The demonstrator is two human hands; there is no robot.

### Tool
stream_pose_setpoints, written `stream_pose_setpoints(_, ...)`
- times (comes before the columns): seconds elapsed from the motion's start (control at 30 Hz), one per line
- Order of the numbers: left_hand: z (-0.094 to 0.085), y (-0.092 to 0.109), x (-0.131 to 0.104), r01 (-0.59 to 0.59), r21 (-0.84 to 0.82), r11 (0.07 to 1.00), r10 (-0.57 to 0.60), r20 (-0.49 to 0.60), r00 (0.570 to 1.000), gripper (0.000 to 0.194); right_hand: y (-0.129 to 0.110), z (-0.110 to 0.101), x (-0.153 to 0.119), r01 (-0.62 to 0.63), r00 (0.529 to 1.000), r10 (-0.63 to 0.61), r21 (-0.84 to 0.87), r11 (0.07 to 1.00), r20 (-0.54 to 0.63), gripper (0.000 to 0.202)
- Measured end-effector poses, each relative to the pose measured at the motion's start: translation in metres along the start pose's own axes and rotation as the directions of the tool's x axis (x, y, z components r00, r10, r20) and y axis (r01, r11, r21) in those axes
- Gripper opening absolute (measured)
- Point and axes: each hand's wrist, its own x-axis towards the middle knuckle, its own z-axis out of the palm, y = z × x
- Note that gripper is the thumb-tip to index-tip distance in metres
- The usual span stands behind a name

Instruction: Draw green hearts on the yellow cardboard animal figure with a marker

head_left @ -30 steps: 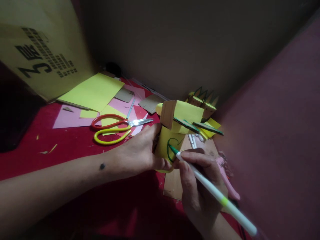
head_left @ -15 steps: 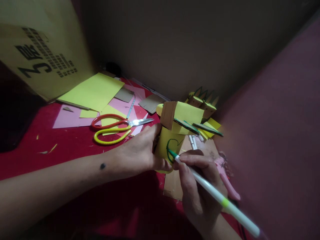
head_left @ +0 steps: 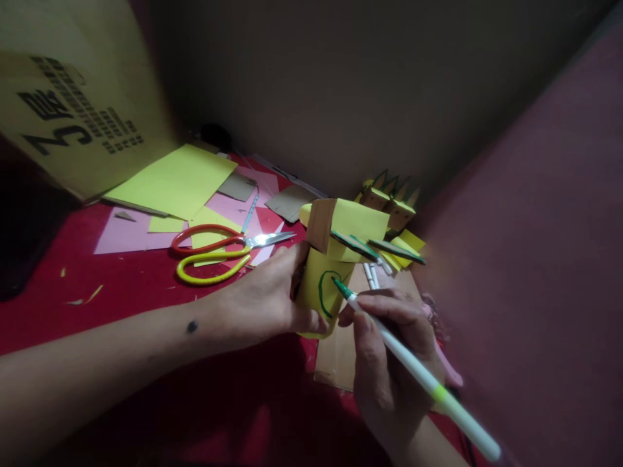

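With our left hand (head_left: 267, 298) we are gripping the yellow paper figure (head_left: 311, 285), a rounded body topped by a boxy brown-and-yellow head, above the red surface (head_left: 136, 305); our fingers are closing around its lower body, some of them hidden behind it. In our right hand (head_left: 396, 350) we are pinching the slim white marker with a green tip (head_left: 423, 376), our fingers closed near its front end. We are holding that tip at the body's near side, inside a curved green line (head_left: 320, 295). Two flat green-edged strips (head_left: 353, 245) are jutting from the head. Left of the figure, metal scissors with red and yellow handles (head_left: 248, 242) are lying with blades slightly parted, beside the bright yellow paper sheet (head_left: 180, 181). A flat brown cardboard piece (head_left: 333, 366) is lying below our hands.
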Motion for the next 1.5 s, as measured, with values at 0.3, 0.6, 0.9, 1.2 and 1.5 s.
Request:
stream_pose_setpoints(0.3, -0.003, -0.006, -0.001, 0.019, 0.106, 0.994, -0.015, -0.042, 0.999, 0.058, 0.004, 0.000, 0.000, 0.003, 0.999, -0.002, 0.011, 1.000, -0.032, 0.024)
stream_pose_setpoints(0.6, -0.002, -0.006, 0.000, -0.009, -0.001, 1.000, 0.009, 0.039, 0.999, 0.056, 0.003, 0.002, -0.003, 0.001, 0.999, 0.000, 0.018, 1.000, -0.033, 0.024)
stream_pose_setpoints(0.9, 0.002, -0.002, 0.000, -0.019, 0.033, 0.999, 0.019, -0.003, 1.000, 0.061, 0.002, 0.006, -0.005, -0.031, 0.999, 0.032, 0.051, 0.998, -0.018, 0.026)
stream_pose_setpoints(1.2, 0.001, -0.004, 0.003, -0.061, 0.019, 0.998, 0.060, 0.013, 0.998, 0.056, -0.001, 0.002, -0.002, -0.009, 1.000, 0.009, 0.013, 1.000, -0.009, 0.022)
stream_pose_setpoints(1.5, -0.001, -0.010, 0.002, -0.063, 0.040, 0.997, 0.062, 0.012, 0.998, 0.057, -0.001, 0.004, -0.004, -0.019, 1.000, 0.019, 0.003, 1.000, -0.024, 0.023)
